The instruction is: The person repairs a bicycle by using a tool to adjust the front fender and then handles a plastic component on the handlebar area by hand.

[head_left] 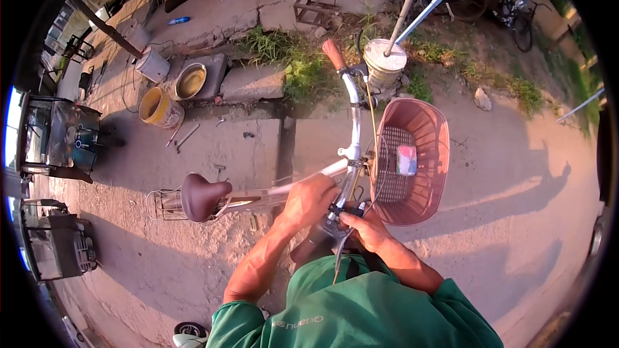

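Now – both hands point(309, 201) point(367, 227) closed on near handlebar grip point(335, 222) | pink basket point(431, 130) – small packet point(406, 160) inside

A pale silver-white bicycle frame point(303, 183) is showing against dusty tan concrete ground point(516, 174). Its saddle point(203, 196) is looking dark brown, and the far handlebar grip point(333, 54) is glowing reddish brown. On the right, the front basket point(416, 161) is appearing dusky pink with a woven mesh pattern, carrying a small pale blue and red packet point(406, 160). Near the viewer, green sleeves point(361, 312) are filling the bottom. Far left, a yellow bucket point(159, 107) is standing beside a white bucket point(153, 64). Green weeds point(290, 58) are growing beyond.
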`<state>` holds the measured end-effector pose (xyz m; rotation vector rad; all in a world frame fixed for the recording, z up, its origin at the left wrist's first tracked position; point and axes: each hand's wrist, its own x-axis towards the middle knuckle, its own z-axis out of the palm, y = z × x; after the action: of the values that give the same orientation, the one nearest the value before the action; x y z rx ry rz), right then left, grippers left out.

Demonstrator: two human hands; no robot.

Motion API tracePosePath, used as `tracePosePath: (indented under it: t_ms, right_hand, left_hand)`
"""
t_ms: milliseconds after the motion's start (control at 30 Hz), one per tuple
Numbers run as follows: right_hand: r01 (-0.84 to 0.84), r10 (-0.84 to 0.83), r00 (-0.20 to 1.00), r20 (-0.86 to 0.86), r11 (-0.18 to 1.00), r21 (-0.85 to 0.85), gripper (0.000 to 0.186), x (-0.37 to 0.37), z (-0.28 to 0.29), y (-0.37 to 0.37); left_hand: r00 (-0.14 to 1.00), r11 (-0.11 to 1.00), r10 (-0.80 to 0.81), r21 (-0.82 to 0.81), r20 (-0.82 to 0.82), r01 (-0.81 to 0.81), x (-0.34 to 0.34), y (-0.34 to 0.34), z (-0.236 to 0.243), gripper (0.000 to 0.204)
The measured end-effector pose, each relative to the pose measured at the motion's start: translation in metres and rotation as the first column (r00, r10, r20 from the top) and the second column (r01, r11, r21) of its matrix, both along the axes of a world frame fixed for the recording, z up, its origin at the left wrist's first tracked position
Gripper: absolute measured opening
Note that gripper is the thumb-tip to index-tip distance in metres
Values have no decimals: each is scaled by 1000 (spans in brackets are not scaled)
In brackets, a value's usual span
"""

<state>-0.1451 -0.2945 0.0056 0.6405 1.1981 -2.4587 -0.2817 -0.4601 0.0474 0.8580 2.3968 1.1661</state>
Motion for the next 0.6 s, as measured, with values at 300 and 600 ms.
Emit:
tracePosePath:
  t_ms: [300,600]
  right_hand:
    - [-110,90,993,-76,945,-309,69,19,-5,17]
    - [-135,95,986,-133,934,-330,53,22,-28,25]
  left_hand:
    - [918,975,193,40,346,-220,13,6,-40,27]
    - [788,973,231,-118,571,-199,-1,5,-57,26]
